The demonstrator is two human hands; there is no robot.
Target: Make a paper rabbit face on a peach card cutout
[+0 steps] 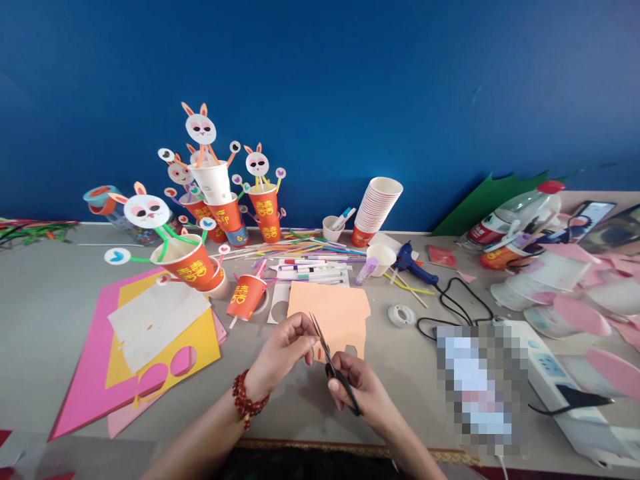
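Observation:
My right hand point(356, 383) is closed around the black handles of a pair of scissors point(324, 347), whose blades point up and to the left. My left hand point(290, 347) is pinched beside the blades, a red bead bracelet point(245, 400) on its wrist. Whatever lies between its fingertips is too small to make out. Under and beyond both hands lies a peach paper sheet point(327, 307) with uneven edges and a cut-out notch. A small reddish oval point(319, 351) shows near my left fingertips.
Paper-cup rabbit figures point(185, 260) stand at the left, behind pink and yellow paper sheets point(113, 347). Markers point(315, 268), a cup stack point(377, 207), a blue glue gun point(415, 267) and a tape roll point(401, 315) lie ahead. A power strip point(550, 373) with cables occupies the right.

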